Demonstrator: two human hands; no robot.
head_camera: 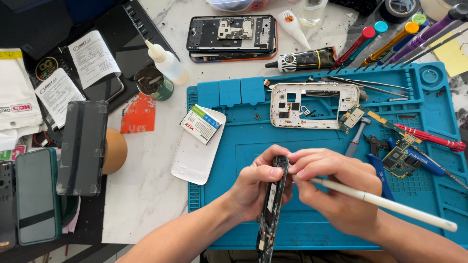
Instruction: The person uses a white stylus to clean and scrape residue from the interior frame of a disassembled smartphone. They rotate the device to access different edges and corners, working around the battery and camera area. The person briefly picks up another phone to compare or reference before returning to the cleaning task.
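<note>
One blue repair mat (pixel 312 146) bears one white phone frame (pixel 314 104). Over it, the left hand (pixel 253 187) is closed on one dark phone body (pixel 273 199) held edge-up; the right hand (pixel 334 187) pinches one white stylus-like tool (pixel 390 204) whose tip is at the phone's edge. Two loose circuit boards (pixel 402 158) lie at right.

Cluttered white marble tabletop (pixel 146 185), daylight.

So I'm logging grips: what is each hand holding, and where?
Left hand grips the dark phone part edge-on near its top end. Right hand holds the white tool near its tip.
</note>
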